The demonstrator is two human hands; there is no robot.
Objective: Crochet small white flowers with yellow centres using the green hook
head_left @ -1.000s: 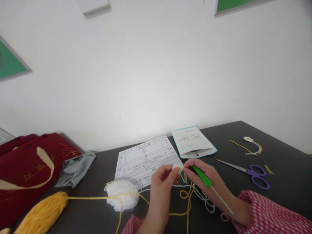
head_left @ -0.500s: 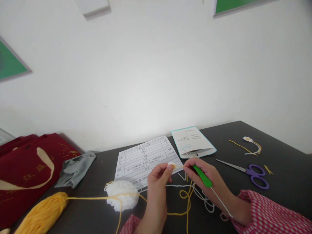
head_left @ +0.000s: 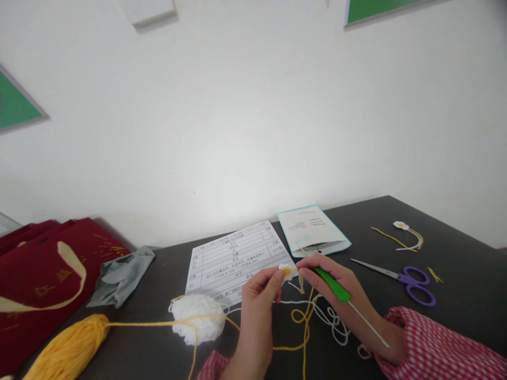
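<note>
Between the thumb and fingers of my left hand [head_left: 259, 295] is a small crocheted flower [head_left: 288, 272], white with a yellow centre. Close to its right edge, my right hand [head_left: 336, 285] is closed around a crochet hook [head_left: 333, 285] with a green grip; its thin metal end sticks out back over the wrist. My right fingertips are at the flower's edge, and whether they pinch it is too small to tell. Short yarn tails hang below the flower. Loose white yarn [head_left: 330, 319] and yellow yarn [head_left: 304, 319] curl on the table beneath my hands.
A white yarn ball [head_left: 200, 319] and yellow skein [head_left: 69, 348] lie left, by a grey cloth [head_left: 121, 277] and red bag [head_left: 31, 279]. Behind my hands are a printed sheet [head_left: 225, 264] and a pouch [head_left: 309, 224]. Purple-handled scissors [head_left: 415, 285] and another flower [head_left: 401, 225] lie right.
The right hand has come closer to the flower, and the stretched strand between them no longer shows. The flower now faces me more fully, with its tails hanging down.
</note>
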